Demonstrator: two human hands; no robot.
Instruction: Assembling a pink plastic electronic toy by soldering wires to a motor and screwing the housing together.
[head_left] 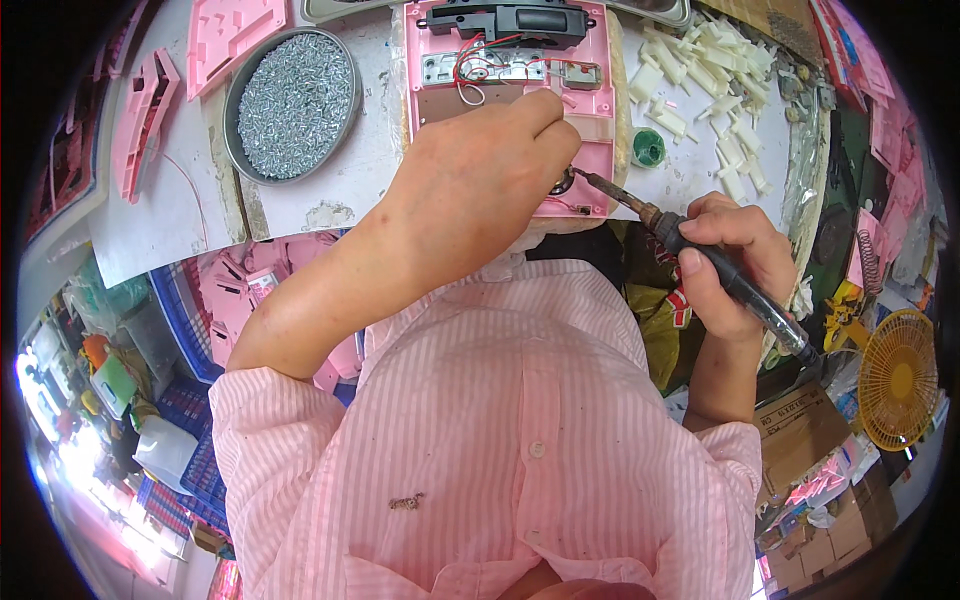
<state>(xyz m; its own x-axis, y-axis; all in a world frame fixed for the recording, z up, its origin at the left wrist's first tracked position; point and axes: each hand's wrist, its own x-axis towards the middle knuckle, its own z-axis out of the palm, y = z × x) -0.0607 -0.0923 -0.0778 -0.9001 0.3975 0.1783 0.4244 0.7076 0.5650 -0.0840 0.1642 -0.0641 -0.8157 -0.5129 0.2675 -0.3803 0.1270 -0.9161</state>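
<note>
My right hand (735, 265) grips a soldering iron (715, 258) by its dark handle. The iron's tip points left, at or very near a small round dark part (563, 181) at the front of a pink plastic housing (597, 150). Over that housing lies my left hand (485, 175), closed, its fingertips bent down beside the round part. Whatever those fingers hold is hidden behind the hand. Red and white wires (470, 62) run across a silvery plate farther back in the housing, near a black plastic module (510, 22).
A round metal bowl of small screws (297, 105) stands to the left. White plastic pieces (715, 85) lie heaped at the right, behind a small green pot (648, 148). Pink parts fill a blue crate (185, 320) at lower left. A yellow fan (898, 380) stands at far right.
</note>
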